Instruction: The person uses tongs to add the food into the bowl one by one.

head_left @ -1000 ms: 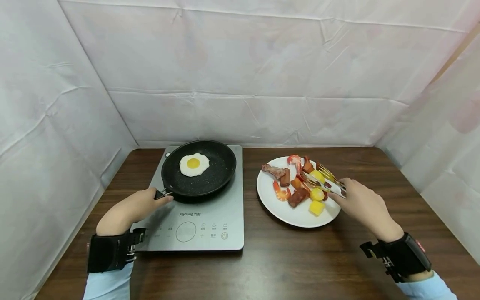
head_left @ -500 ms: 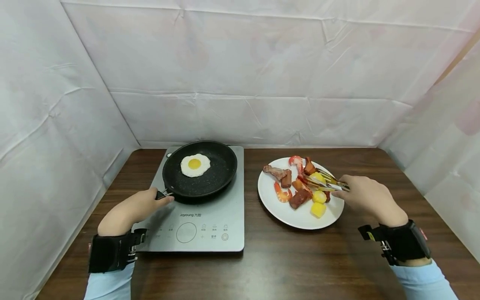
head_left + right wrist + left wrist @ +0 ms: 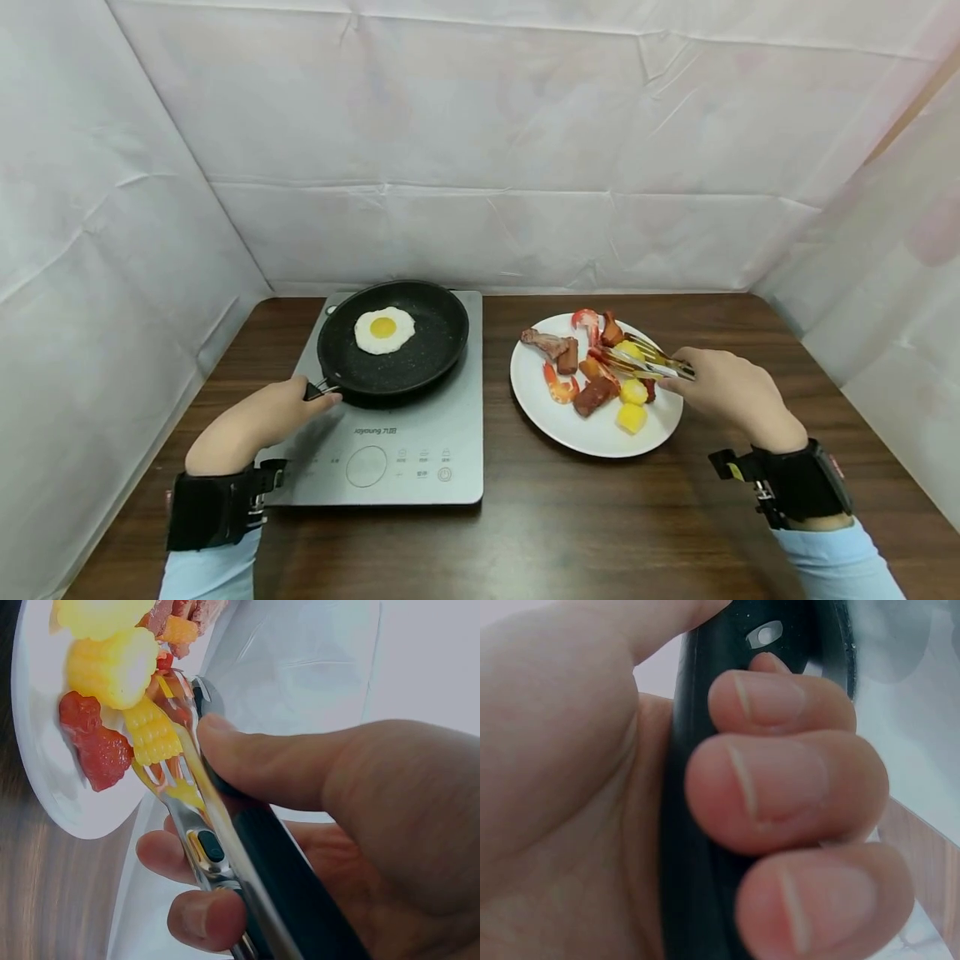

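My left hand (image 3: 266, 421) grips the black handle (image 3: 697, 892) of a frying pan (image 3: 427, 362), its fingers curled round it in the left wrist view. A fried egg (image 3: 384, 330) with a round yolk lies in the pan. In my right hand (image 3: 731, 400) are metal food tongs (image 3: 645, 360) with dark green grips (image 3: 292, 877). Their fork-like ends reach over the right side of a white plate (image 3: 555, 425). A yellow corn piece (image 3: 154, 731) shows at the tongs' ends in the right wrist view; I cannot tell whether it is clamped.
Under the pan is a silver induction cooker (image 3: 405, 483). The plate also bears shrimp (image 3: 561, 387), brown meat pieces (image 3: 596, 396), a bone-in piece (image 3: 543, 342) and more corn (image 3: 632, 418). White sheeting (image 3: 480, 142) stands behind and beside the brown wooden table (image 3: 570, 533).
My right hand has turned a little, and the tongs' arms have come nearer each other over the plate. The left hand, pan and egg keep their places; the view shifts slightly.
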The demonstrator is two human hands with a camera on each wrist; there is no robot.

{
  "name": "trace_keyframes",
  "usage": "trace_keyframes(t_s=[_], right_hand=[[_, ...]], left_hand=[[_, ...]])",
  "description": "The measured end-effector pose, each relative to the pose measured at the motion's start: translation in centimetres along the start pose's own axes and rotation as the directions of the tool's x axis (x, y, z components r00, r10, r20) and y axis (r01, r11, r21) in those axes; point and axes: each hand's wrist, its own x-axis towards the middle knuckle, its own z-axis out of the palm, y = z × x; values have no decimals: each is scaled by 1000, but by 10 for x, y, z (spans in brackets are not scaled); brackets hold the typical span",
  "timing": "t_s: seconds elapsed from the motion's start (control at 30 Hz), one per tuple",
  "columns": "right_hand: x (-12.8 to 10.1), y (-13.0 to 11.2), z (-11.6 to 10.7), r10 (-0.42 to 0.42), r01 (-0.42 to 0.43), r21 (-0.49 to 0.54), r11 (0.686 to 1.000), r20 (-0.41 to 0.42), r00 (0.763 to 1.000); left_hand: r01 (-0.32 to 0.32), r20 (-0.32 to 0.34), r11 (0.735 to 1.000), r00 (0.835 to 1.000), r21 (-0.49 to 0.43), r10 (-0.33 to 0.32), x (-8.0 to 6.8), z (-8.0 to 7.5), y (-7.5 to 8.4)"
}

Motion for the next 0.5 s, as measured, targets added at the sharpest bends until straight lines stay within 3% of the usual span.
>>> trace_keyframes(t_s=[0.5], right_hand=[[2, 0, -3, 17, -14, 46, 999, -68, 998]], left_hand=[[19, 6, 1000, 1000, 10, -19, 0, 0, 0]])
